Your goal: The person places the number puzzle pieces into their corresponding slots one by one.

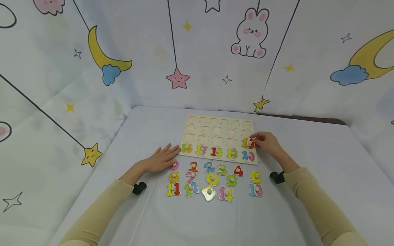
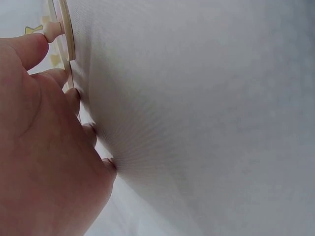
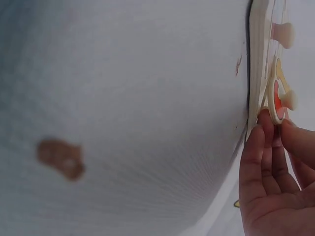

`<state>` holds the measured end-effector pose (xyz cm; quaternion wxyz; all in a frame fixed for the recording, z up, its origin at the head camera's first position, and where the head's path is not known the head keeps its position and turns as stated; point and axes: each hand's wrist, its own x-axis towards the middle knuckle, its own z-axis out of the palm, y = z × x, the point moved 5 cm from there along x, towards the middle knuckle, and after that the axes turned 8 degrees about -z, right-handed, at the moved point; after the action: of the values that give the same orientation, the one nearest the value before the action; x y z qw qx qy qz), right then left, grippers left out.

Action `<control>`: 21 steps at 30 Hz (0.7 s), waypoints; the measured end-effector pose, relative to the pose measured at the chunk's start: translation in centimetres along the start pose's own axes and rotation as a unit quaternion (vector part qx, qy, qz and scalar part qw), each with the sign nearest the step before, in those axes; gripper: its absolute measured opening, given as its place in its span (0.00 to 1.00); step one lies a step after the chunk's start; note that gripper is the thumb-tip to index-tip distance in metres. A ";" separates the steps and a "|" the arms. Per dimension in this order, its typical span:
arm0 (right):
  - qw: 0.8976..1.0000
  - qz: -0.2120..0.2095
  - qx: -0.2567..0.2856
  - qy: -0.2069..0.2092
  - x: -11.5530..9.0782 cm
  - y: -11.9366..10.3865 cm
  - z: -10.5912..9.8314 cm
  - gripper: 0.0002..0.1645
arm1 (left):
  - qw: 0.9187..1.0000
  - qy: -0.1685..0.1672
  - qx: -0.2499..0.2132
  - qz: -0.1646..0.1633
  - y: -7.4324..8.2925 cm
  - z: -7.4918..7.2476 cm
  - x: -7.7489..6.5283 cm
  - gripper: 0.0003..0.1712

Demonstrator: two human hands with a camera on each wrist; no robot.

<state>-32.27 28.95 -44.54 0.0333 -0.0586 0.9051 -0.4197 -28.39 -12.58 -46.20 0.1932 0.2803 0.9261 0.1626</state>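
A wooden number-puzzle board lies on the white-covered table. My right hand pinches the edge of the yellow-and-red 15 puzzle piece at the board's right side, above the blue-and-pink 20 piece. In the right wrist view that piece is tilted between thumb and fingers, its knob facing outward. My left hand lies with fingers spread, fingertips at the board's left edge by the 16 piece. Its thumb is at the pink 0 piece; in the left wrist view it touches a knob.
Loose knobbed number pieces lie in rows in front of the board, among them a red 4, a green 9 and a pale flower-shaped piece. The board's bottom row holds several pieces; its upper recesses are bare. A patterned cloth hangs behind.
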 end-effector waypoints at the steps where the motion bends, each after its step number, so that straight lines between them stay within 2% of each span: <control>1: 1.000 0.002 -0.003 -0.001 0.0 0.1 0.0 0.16 | 1.000 -0.001 0.001 0.000 0.0 0.0 0.0 0.35; 7: 1.000 -0.002 -0.029 -0.002 -0.2 -0.2 0.2 0.16 | 1.000 0.000 0.006 0.000 -0.2 0.2 0.2 0.35; 15: 0.994 -0.048 -0.103 0.005 -0.2 -1.3 0.4 0.15 | 1.000 0.000 0.001 -0.001 0.0 0.1 0.2 0.35; 21: 0.991 -0.055 -0.121 0.005 0.1 -1.2 0.7 0.14 | 1.000 0.000 0.001 -0.001 0.0 0.0 0.0 0.35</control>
<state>-32.17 27.62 -44.09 -0.0016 -0.1095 0.9450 -0.3083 -28.41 -12.53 -46.18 0.1936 0.2791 0.9266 0.1614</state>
